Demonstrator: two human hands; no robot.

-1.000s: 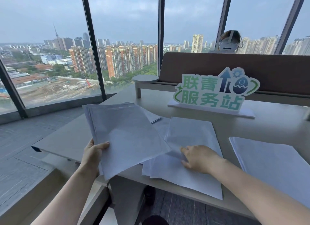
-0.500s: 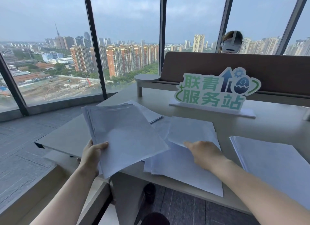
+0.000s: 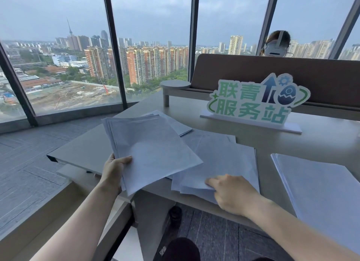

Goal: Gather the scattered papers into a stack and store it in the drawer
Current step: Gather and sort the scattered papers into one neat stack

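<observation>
Several sheets are already held as a fanned bundle (image 3: pixel 153 153) in the left hand (image 3: pixel 114 171), thumb on top and fingers hidden beneath, the bundle raised off the desk (image 3: pixel 321 142) at a tilt, presumably so that further sheets can be slid onto it. The right hand (image 3: pixel 233 194) is laid on the near edge of the loose papers in the middle (image 3: pixel 220 159); its fingertips are seen at the paper's margin, apparently pinching or lifting a sheet, though the curl of the fingers cannot be told for certain. More papers are left behind the bundle (image 3: pixel 175 122) and a separate pile lies at the right (image 3: pixel 319 188), well apart. A green sign (image 3: pixel 257 103) stands farther back, clear of the gathering. No drawer is recognised with certainty; only a pale ledge below the desk's left end is seen. Across a brown partition (image 3: pixel 292 73) another person's head is visible.
</observation>
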